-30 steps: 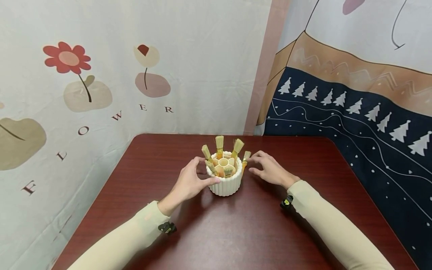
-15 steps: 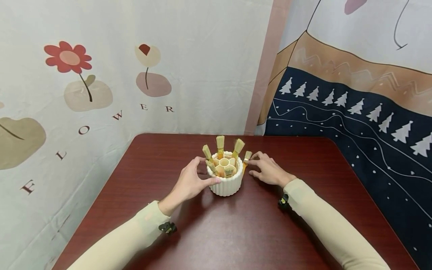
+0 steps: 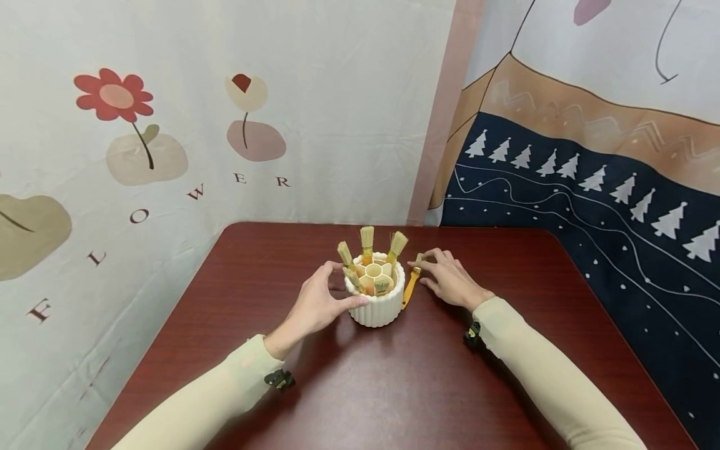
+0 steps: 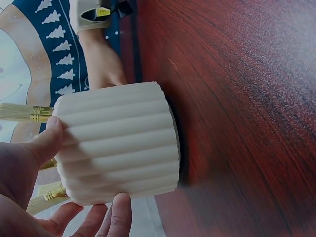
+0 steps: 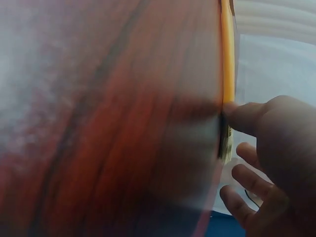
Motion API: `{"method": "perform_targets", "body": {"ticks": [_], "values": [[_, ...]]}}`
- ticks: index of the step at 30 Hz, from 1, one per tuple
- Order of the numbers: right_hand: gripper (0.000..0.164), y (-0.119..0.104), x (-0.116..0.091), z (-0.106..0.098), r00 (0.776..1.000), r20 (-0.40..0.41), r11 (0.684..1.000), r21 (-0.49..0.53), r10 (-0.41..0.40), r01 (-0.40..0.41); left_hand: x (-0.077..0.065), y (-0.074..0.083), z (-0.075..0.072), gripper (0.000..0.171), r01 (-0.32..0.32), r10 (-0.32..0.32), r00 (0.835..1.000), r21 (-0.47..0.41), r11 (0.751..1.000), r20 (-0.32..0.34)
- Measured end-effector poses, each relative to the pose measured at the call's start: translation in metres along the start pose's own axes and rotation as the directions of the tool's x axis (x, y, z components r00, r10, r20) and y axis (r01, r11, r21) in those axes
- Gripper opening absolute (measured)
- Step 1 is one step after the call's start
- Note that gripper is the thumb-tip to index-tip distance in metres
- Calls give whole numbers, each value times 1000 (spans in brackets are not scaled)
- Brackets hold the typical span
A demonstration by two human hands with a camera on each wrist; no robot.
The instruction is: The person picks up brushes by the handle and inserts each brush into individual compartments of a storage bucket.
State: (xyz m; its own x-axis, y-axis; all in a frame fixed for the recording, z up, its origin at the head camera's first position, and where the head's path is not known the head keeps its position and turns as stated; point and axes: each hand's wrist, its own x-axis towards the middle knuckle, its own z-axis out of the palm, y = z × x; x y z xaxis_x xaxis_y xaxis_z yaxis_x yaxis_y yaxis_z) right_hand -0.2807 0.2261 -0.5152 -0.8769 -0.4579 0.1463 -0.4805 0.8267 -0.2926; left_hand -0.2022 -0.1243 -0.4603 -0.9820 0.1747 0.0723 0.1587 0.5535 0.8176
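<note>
In the head view a white ribbed brush holder (image 3: 375, 307) stands on the table, with several bristle paintbrushes (image 3: 367, 240) upright in its compartments. My left hand (image 3: 317, 303) holds the holder from the left, thumb on the near side and fingers behind; the left wrist view shows thumb and fingertips against its ribs. To the right of the holder lies one paintbrush with an orange handle (image 3: 412, 289), bristles pointing away. My right hand (image 3: 452, 281) is over its bristle end. In the right wrist view the thumb (image 5: 242, 116) touches this brush, with the other fingers apart and relaxed.
The dark red wooden table (image 3: 360, 387) reaches back to a pale curtain (image 3: 349, 112) with printed flowers and letters. A navy curtain (image 3: 523, 187) with tree prints hangs at the right.
The orange-handled brush has tipped from a steep slant beside the holder to lying lower, its bristle end farther right. My right fingers have shifted slightly with it. The left hand stays put.
</note>
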Motion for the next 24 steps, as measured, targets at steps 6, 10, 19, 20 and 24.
{"method": "perform_targets", "body": {"ticks": [6, 10, 19, 20, 24], "values": [[35, 7, 2, 2, 1000, -5, 1000, 13, 9, -9, 1, -1, 0, 79, 3, -3, 1000, -1, 1000, -2], [25, 8, 3, -1, 1000, -17, 999, 39, 8, -8, 1, 0, -1, 80, 2, -2, 1000, 4, 1000, -1], [17, 16, 1, -2, 1000, -1, 999, 27, -18, 18, 4, -1, 0, 80, 9, -9, 1000, -6, 1000, 2], [16, 17, 0, -2, 1000, 4, 1000, 22, -19, 18, 4, -2, 1, 80, 10, -10, 1000, -7, 1000, 3], [14, 19, -3, -4, 1000, 21, 1000, 7, -23, 23, 4, -2, 1, 80, 14, -14, 1000, -9, 1000, 2]]}}
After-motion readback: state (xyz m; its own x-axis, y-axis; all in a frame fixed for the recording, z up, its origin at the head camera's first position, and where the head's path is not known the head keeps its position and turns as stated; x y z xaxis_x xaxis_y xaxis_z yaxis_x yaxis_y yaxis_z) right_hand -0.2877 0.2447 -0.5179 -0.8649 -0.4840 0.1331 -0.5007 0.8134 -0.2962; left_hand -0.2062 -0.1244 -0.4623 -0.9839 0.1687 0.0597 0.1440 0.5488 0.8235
